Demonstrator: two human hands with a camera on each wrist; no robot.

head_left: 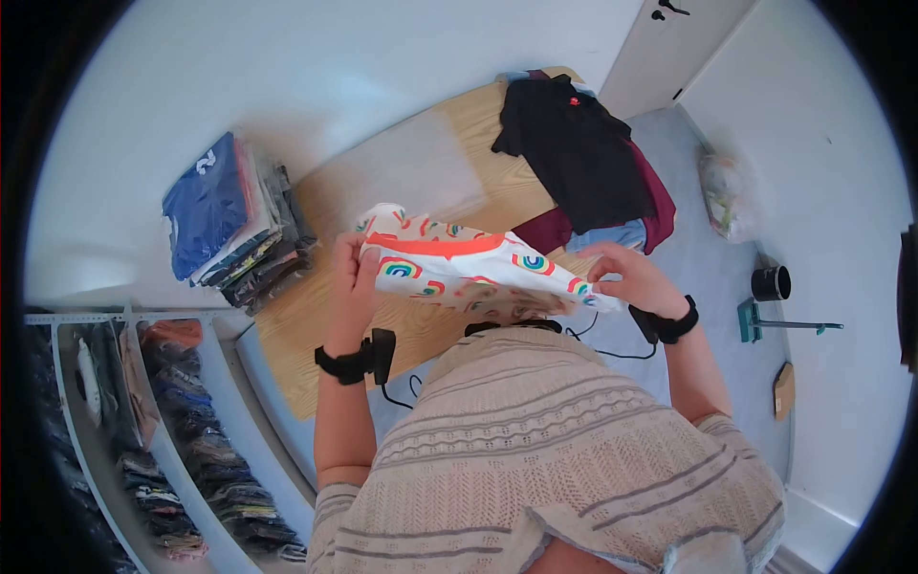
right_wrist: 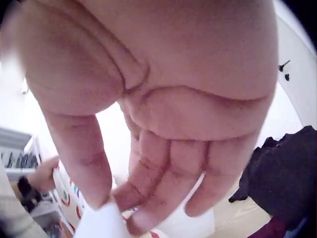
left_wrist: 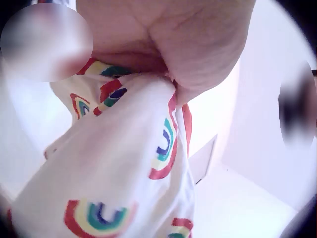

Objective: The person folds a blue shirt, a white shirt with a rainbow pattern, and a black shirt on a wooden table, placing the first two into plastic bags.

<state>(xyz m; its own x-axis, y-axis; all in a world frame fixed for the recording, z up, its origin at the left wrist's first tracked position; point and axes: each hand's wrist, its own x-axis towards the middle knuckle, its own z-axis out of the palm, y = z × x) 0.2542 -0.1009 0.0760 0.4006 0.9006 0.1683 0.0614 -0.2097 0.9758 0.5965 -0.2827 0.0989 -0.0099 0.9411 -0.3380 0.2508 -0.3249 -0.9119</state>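
A white garment [head_left: 488, 266] with rainbow prints and a red-orange trim is stretched between both hands in front of the torso, over the near side of the table. My left hand [head_left: 356, 282] grips its left end, thumb over the cloth. In the left wrist view the fabric [left_wrist: 109, 158] hangs in folds from that hand [left_wrist: 168, 44]. On the other side my right hand [head_left: 631, 277] pinches the garment's right end. The right wrist view shows thumb and forefinger of this hand [right_wrist: 163, 114] meeting on a white edge [right_wrist: 101, 223], the other fingers loosely bent.
Folded bagged clothes [head_left: 206, 215] are stacked at the table's left end. A black shirt [head_left: 564, 143] lies over maroon and blue clothes at the far right of the wooden table [head_left: 287, 349]. Shelves [head_left: 215, 359] of packed clothes stand lower left. A dustpan [head_left: 749, 320] is on the floor.
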